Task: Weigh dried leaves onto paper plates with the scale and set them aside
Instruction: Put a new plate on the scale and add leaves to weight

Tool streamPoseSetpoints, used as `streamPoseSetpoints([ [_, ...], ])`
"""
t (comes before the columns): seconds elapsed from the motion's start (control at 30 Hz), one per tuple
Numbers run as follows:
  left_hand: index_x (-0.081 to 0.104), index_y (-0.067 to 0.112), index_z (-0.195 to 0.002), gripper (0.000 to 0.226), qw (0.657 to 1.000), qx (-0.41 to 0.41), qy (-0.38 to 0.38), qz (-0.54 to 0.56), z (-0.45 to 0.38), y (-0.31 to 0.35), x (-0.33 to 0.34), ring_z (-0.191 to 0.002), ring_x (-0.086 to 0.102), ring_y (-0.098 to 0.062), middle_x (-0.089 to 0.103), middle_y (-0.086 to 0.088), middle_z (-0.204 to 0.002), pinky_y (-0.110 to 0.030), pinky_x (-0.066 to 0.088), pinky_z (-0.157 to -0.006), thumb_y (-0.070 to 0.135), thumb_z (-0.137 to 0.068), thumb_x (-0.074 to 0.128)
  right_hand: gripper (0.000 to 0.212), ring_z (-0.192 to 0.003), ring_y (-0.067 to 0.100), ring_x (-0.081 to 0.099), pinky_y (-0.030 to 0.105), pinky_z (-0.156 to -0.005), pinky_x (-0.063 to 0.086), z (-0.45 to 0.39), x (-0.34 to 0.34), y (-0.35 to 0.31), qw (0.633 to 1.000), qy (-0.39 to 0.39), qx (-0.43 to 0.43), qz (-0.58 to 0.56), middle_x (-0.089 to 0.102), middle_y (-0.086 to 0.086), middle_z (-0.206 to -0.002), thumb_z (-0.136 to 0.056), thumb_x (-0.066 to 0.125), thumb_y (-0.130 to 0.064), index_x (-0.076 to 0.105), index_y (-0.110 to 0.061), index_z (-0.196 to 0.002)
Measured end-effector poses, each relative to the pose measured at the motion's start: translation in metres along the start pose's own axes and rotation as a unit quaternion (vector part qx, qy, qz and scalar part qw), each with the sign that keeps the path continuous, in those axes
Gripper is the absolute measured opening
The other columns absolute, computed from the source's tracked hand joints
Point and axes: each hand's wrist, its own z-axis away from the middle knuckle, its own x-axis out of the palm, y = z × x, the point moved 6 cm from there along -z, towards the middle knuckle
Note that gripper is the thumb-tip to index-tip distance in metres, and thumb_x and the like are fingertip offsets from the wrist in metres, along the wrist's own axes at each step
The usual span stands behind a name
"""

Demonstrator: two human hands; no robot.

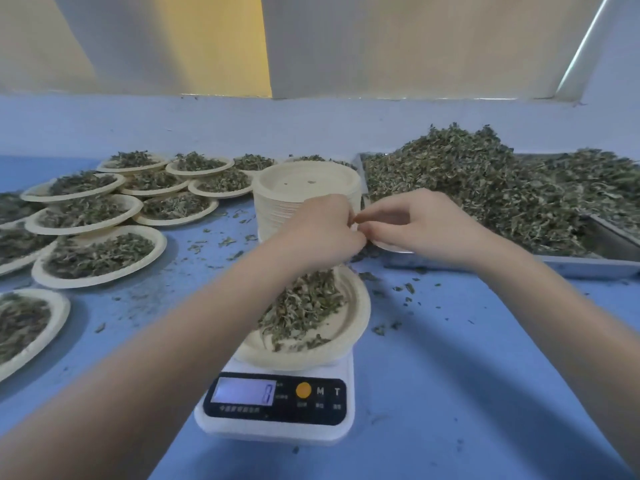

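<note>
Work surface: blue table (450, 375), littered with loose leaf crumbs, most densely around the scale and toward the tray. Behind it a pale blue-white wall (242, 123); above that, angled white and yellow panels (214, 43), somewhat blurred.

White digital scale (277, 403) sits at centre front, lit display reading what looks like a single digit, possibly 0; the rest is too blurred to confirm. A paper plate (349, 334) with a loose heap of dried leaves (301, 306) rests on the scale platform.

Just behind the scale: a tall stack of empty plates (304, 188). To the right: a metal tray (602, 237) piled high with bulk dried leaf (485, 188). To the left: many filled plates (100, 254), overlapping one another in rows reaching the far edge of the table.

Left hand (322, 233) and right hand (422, 226) meet above the far rim of the plate on the scale, in front of the stack. Both are curled, fingertips pinched together and touching each other. A white rim edge shows under the right fingers (377, 233); whether either hand actually grips it, or a few leaves, cannot be told.
</note>
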Motion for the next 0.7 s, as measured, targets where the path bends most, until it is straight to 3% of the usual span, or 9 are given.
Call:
streamPoseSetpoints([
  [0.1, 0.062, 0.008, -0.1, 0.02, 0.998, 0.033, -0.039, -0.034, -0.029, 0.025, 0.024, -0.099, 0.059, -0.026, 0.065, -0.01, -0.107, -0.035, 0.046, -0.083, 0.021, -0.087, 0.053, 0.015, -0.081, -0.007, 0.06, 0.017, -0.072, 0.042, -0.01, -0.019, 0.043, 0.997, 0.02, 0.047, 0.057, 0.072, -0.01, -0.092, -0.086, 0.064, -0.03, 0.072, -0.032, -0.1],
  [0.2, 0.057, 0.005, -0.109, 0.023, 0.99, 0.04, -0.123, -0.058, -0.058, 0.038, 0.059, -0.095, 0.053, -0.024, 0.059, -0.011, -0.108, -0.032, 0.043, -0.079, 0.008, -0.089, 0.048, 0.029, -0.102, 0.014, 0.059, 0.02, -0.081, 0.04, -0.028, -0.024, 0.098, 0.97, -0.024, 0.129, 0.207, 0.067, 0.001, -0.113, -0.089, 0.061, -0.025, 0.066, -0.02, -0.117],
  [0.3, 0.053, 0.003, -0.119, 0.03, 0.983, 0.029, -0.163, -0.083, -0.086, 0.038, 0.085, -0.105, 0.051, -0.024, 0.055, -0.015, -0.118, -0.032, 0.043, -0.088, 0.003, -0.09, 0.043, 0.038, -0.108, 0.026, 0.058, 0.03, -0.091, 0.046, -0.043, -0.016, 0.146, 0.938, -0.094, 0.193, 0.272, 0.065, 0.008, -0.118, -0.089, 0.06, -0.025, 0.059, -0.015, -0.125],
  [0.37, 0.055, 0.008, -0.104, 0.023, 0.98, 0.034, -0.163, -0.108, -0.101, 0.037, 0.092, -0.095, 0.053, -0.021, 0.055, -0.01, -0.106, -0.029, 0.044, -0.078, -0.001, -0.089, 0.04, 0.046, -0.107, 0.028, 0.057, 0.03, -0.086, 0.048, -0.052, -0.011, 0.169, 0.928, -0.118, 0.229, 0.27, 0.062, 0.012, -0.12, -0.088, 0.059, -0.03, 0.05, -0.017, -0.132],
  [0.43, 0.056, 0.005, -0.111, 0.029, 0.976, 0.029, -0.172, -0.128, -0.115, 0.037, 0.098, -0.094, 0.054, -0.022, 0.056, -0.011, -0.11, -0.026, 0.044, -0.071, -0.002, -0.09, 0.036, 0.045, -0.107, 0.029, 0.057, 0.032, -0.084, 0.044, -0.061, -0.009, 0.18, 0.916, -0.127, 0.242, 0.292, 0.059, 0.014, -0.123, -0.092, 0.051, -0.035, 0.048, -0.015, -0.132],
  [0.5, 0.05, -0.005, -0.125, 0.038, 0.972, 0.012, -0.191, -0.138, -0.124, 0.036, 0.104, -0.087, 0.054, -0.023, 0.055, -0.018, -0.118, -0.023, 0.042, -0.059, -0.003, -0.09, 0.035, 0.038, -0.088, 0.019, 0.059, 0.034, -0.077, 0.045, -0.067, -0.006, 0.182, 0.923, -0.132, 0.226, 0.283, 0.064, 0.012, -0.115, -0.092, 0.05, -0.033, 0.056, -0.015, -0.124],
  [0.57, 0.048, -0.007, -0.125, 0.037, 0.969, 0.004, -0.205, -0.141, -0.132, 0.035, 0.112, -0.078, 0.049, -0.021, 0.054, -0.018, -0.104, -0.022, 0.037, -0.055, -0.003, -0.09, 0.038, 0.031, -0.07, 0.004, 0.057, 0.024, -0.069, 0.046, -0.074, -0.004, 0.181, 0.956, -0.114, 0.177, 0.206, 0.068, 0.004, -0.105, -0.087, 0.056, -0.02, 0.065, -0.022, -0.116],
  [0.63, 0.045, -0.007, -0.128, 0.039, 0.965, 0.0, -0.218, -0.144, -0.138, 0.035, 0.12, -0.075, 0.046, -0.019, 0.052, -0.016, -0.099, -0.023, 0.038, -0.059, -0.002, -0.09, 0.038, 0.037, -0.082, 0.008, 0.06, 0.02, -0.068, 0.047, -0.081, -0.017, 0.186, 0.974, -0.053, 0.157, 0.154, 0.066, -0.002, -0.112, -0.084, 0.054, -0.011, 0.065, -0.029, -0.114],
  [0.7, 0.048, -0.005, -0.121, 0.031, 0.962, -0.002, -0.227, -0.153, -0.141, 0.037, 0.127, -0.071, 0.045, -0.018, 0.049, -0.011, -0.087, -0.02, 0.033, -0.053, -0.001, -0.093, 0.038, 0.051, -0.102, 0.021, 0.06, 0.026, -0.078, 0.053, -0.084, -0.025, 0.198, 0.964, -0.037, 0.173, 0.197, 0.055, 0.004, -0.132, -0.085, 0.047, -0.005, 0.054, -0.029, -0.129],
])
